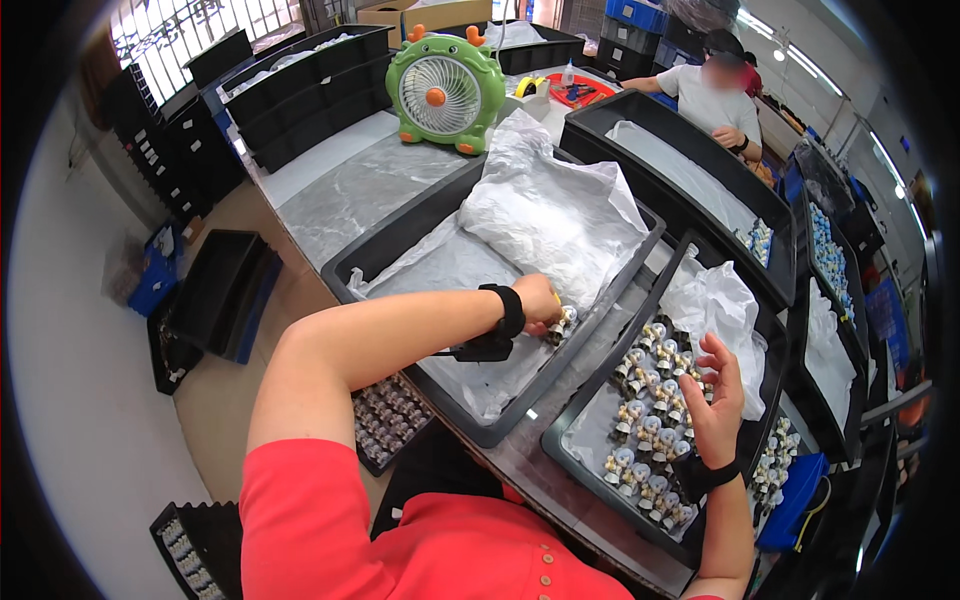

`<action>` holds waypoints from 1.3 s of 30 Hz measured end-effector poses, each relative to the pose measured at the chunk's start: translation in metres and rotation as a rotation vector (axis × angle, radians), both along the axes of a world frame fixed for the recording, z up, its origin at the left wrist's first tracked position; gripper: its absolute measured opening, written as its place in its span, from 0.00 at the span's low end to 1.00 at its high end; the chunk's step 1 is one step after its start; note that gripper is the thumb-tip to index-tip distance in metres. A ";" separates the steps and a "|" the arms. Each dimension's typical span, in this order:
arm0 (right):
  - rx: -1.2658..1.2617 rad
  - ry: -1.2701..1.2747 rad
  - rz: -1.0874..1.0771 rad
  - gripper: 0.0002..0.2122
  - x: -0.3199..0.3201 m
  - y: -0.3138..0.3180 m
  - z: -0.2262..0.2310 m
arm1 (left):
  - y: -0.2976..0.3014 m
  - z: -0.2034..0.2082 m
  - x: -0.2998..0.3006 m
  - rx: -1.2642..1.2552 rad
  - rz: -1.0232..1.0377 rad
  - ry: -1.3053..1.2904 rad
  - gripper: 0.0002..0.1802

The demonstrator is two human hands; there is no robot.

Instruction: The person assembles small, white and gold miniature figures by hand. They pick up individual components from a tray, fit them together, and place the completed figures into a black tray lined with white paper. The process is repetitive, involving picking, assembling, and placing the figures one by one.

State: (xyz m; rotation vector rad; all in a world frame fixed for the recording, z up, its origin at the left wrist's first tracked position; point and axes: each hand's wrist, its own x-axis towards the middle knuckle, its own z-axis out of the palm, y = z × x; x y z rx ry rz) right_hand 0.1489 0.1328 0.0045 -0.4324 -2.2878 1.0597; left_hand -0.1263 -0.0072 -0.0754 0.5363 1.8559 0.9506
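My left hand point(540, 303) reaches across into the near black tray point(470, 428), which is lined with white sheeting point(550, 215). Its fingers are closed on a small figurine, mostly hidden by the hand, beside a few white-and-gold figurines point(566, 322) at the tray's right side. Over a second black tray point(562, 440) to the right hovers my right hand point(718, 400), fingers apart and nothing visible in it. Several rows of small white, gold and dark figurines point(650, 435) stand in that tray, next to a crumpled white sheet point(715, 300).
A green cartoon-shaped fan point(440, 95) stands on the grey table point(340, 190). Stacked black trays point(310, 100) are behind it. Across the table, a person point(715, 100) sits by another long tray point(640, 110). More figurine trays point(390, 420) lie low at the left.
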 end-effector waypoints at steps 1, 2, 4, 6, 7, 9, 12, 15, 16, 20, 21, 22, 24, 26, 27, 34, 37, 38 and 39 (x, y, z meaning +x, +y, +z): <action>0.004 0.000 0.007 0.25 0.000 0.000 0.000 | 0.000 -0.001 -0.001 0.001 -0.011 0.000 0.10; 0.008 0.000 0.012 0.24 -0.001 0.000 0.001 | 0.000 -0.003 -0.003 0.008 -0.002 -0.015 0.10; 0.031 -0.001 -0.002 0.24 0.001 0.000 0.001 | -0.001 0.001 -0.002 0.018 0.002 -0.047 0.10; 0.062 -0.029 -0.020 0.23 0.004 0.003 0.000 | -0.001 0.004 0.001 0.020 0.055 -0.085 0.11; 0.078 -0.042 -0.027 0.23 0.006 0.003 0.001 | 0.000 0.003 0.002 0.017 0.041 -0.094 0.11; 0.096 -0.063 0.000 0.20 0.001 0.005 -0.002 | -0.004 0.002 -0.006 -0.027 -0.036 -0.085 0.12; 0.140 -0.091 0.067 0.16 -0.003 0.005 -0.003 | -0.024 0.033 -0.007 -0.093 -0.118 0.072 0.17; 0.098 -0.159 0.144 0.12 0.001 0.008 -0.009 | -0.034 0.066 -0.001 0.059 -0.055 0.143 0.19; 0.162 -0.196 0.188 0.12 0.003 0.010 -0.014 | -0.034 0.072 0.004 0.181 -0.020 0.139 0.18; 0.425 -0.397 0.268 0.19 0.009 0.000 -0.026 | -0.027 0.110 0.048 0.609 0.195 0.013 0.13; 0.510 -0.508 0.261 0.23 0.008 -0.006 -0.024 | -0.022 0.111 0.057 0.644 0.189 -0.036 0.13; 0.573 -0.532 0.263 0.25 0.009 -0.013 -0.027 | -0.018 0.114 0.067 0.683 0.187 -0.078 0.13; 0.627 -0.557 0.258 0.25 0.008 -0.020 -0.035 | -0.011 0.113 0.084 0.731 0.161 -0.177 0.12; 0.611 -0.556 0.270 0.25 0.007 -0.021 -0.041 | -0.002 0.104 0.098 0.746 0.109 -0.295 0.12; 0.604 -0.554 0.273 0.25 0.007 -0.020 -0.041 | 0.002 0.103 0.106 0.728 0.119 -0.327 0.12; 0.186 0.074 0.315 0.37 0.006 -0.010 0.008 | 0.013 0.099 0.127 0.578 -0.033 -0.530 0.18; 0.202 0.185 0.263 0.40 0.007 -0.005 0.010 | 0.013 0.081 0.120 0.533 -0.020 -0.738 0.20; 0.208 0.205 0.249 0.41 0.007 -0.002 0.009 | 0.015 0.081 0.120 0.559 -0.080 -0.779 0.20; 0.200 0.206 0.244 0.42 0.007 0.000 0.005 | 0.016 0.078 0.119 0.579 -0.131 -0.827 0.21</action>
